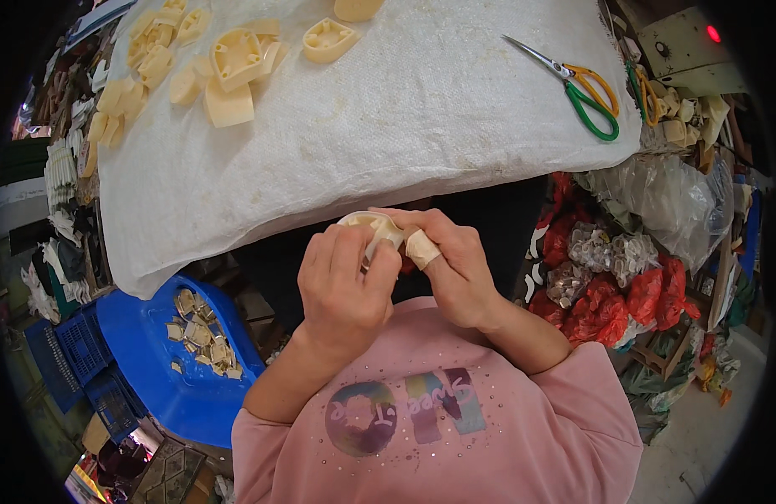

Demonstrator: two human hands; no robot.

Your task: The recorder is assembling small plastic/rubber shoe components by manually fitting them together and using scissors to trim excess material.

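Close to my chest, just off the table's near edge, both hands grip a cream-coloured moulded plastic piece [374, 222] with a hollow, rimmed inside. My left hand [344, 273] has its fingers curled around the left side, the thumb pressing the piece. Holding the right side is my right hand [452, 256], its thumb wrapped in beige tape [422, 249]. The fingers cover much of the piece. Similar cream plastic pieces [237, 59] lie in a loose group at the far left of the table, with a single piece [328, 40] beside them.
White woven sheeting [363, 126] covers the table. Scissors [570, 77] with green and yellow handles lie at its right. A blue plastic tub [165, 391] with small metallic-looking pieces [205, 336] stands at left. Red plastic bags [602, 311] and clear bags [657, 197] crowd the right.
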